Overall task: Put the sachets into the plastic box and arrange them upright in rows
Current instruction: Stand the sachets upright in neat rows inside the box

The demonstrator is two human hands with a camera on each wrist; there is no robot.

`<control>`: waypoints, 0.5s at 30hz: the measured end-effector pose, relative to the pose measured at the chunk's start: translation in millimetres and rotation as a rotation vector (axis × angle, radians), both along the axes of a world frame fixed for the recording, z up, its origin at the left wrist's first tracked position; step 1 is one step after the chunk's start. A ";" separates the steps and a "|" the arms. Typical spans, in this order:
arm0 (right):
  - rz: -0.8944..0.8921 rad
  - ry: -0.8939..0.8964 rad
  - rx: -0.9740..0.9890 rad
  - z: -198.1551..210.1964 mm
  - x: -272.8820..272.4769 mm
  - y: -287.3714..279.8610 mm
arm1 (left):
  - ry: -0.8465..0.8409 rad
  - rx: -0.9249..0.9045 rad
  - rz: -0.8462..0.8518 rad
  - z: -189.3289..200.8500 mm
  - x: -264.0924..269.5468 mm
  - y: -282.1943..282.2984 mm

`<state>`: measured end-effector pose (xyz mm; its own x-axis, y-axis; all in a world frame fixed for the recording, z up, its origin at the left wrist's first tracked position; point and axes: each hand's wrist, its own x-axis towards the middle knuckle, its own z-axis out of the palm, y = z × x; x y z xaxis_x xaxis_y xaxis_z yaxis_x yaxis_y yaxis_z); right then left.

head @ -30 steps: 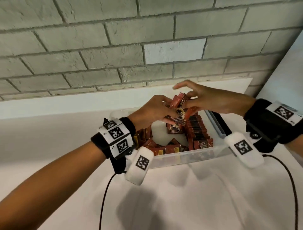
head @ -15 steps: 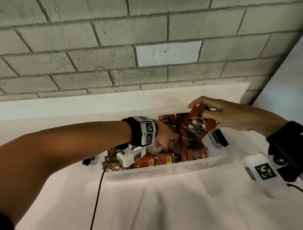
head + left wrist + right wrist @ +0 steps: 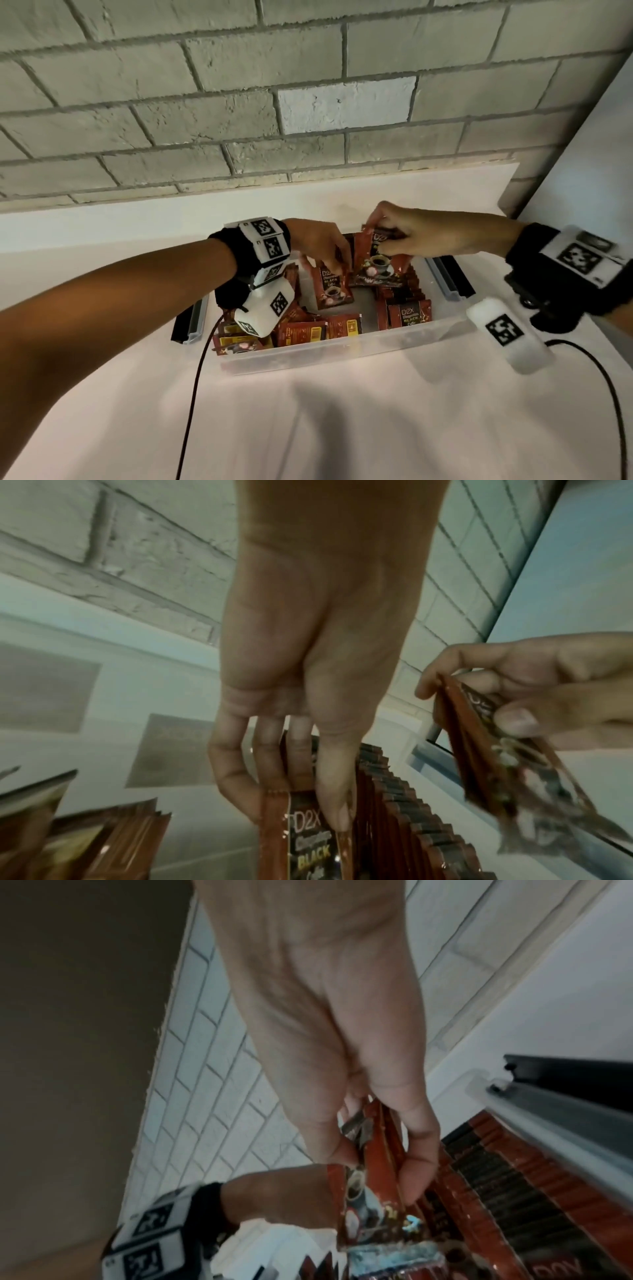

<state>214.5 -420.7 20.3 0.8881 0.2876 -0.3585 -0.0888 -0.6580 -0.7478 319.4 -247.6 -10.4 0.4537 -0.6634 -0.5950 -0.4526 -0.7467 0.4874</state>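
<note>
Now the right hand (image 3: 416, 234) has lowered its pinched sachets (image 3: 375, 263) to centre frame beside the left hand (image 3: 322, 245), which pinches one upright sachet (image 3: 333, 287) (likely starting a new row) inside the plastic box (image 3: 342, 353).

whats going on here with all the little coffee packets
A person is packing coffee sachets into a clear plastic box. The left hand pinches the top of one sachet standing in the box, while the right hand holds a small bunch of sachets above it. An upright row fills the right side; loose sachets lie near the front.
</note>
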 end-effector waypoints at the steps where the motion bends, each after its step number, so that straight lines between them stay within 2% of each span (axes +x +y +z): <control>1: 0.040 0.016 -0.054 -2.0 5.3 5.9 | 0.000 -0.005 0.014 -2.8 -1.4 1.6; 6: 0.222 0.092 -0.232 -17.0 26.7 29.7 | -0.171 -0.033 -0.018 -12.7 -3.6 -0.9; 10: 0.283 0.065 -0.383 -28.5 39.8 41.8 | -0.105 -0.198 0.033 -15.8 4.0 3.4; 12: 0.325 0.014 -0.487 -31.5 43.5 45.3 | -0.044 -0.276 0.138 -10.4 5.1 4.9; 15: 0.391 -0.077 -0.627 -32.8 48.0 50.7 | -0.137 -0.254 0.241 -3.8 7.5 10.8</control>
